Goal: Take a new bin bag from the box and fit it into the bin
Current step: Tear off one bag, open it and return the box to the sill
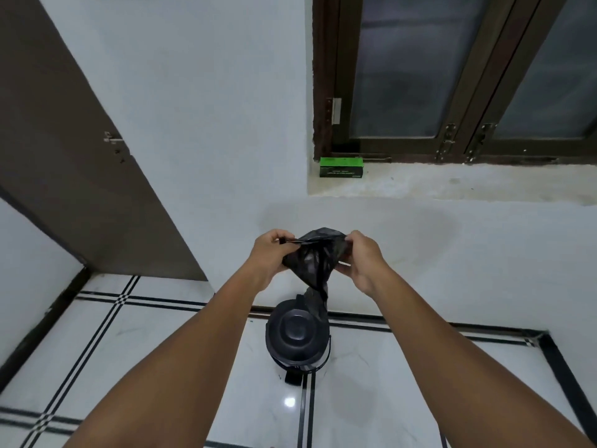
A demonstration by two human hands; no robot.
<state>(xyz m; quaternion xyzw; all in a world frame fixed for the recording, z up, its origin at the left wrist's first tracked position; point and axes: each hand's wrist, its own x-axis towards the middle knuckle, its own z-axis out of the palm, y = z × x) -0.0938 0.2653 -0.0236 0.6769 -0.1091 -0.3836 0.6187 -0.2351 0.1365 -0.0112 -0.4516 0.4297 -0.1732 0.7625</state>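
Note:
A black bin bag (315, 257) hangs between my two hands at chest height, bunched and partly spread at its top edge. My left hand (269, 253) pinches the bag's top left edge. My right hand (363, 261) grips the top right side. The bag's twisted tail drops down toward a round black pedal bin (295, 337) standing on the floor directly below, against the wall, with its lid down. A green box (341, 167) lies on the window sill, far above and beyond my hands.
A brown door (74, 163) stands open on the left. A dark-framed window (458, 76) sits above a stone sill (452, 184) at the right. White glossy floor tiles (155, 350) with black stripes surround the bin.

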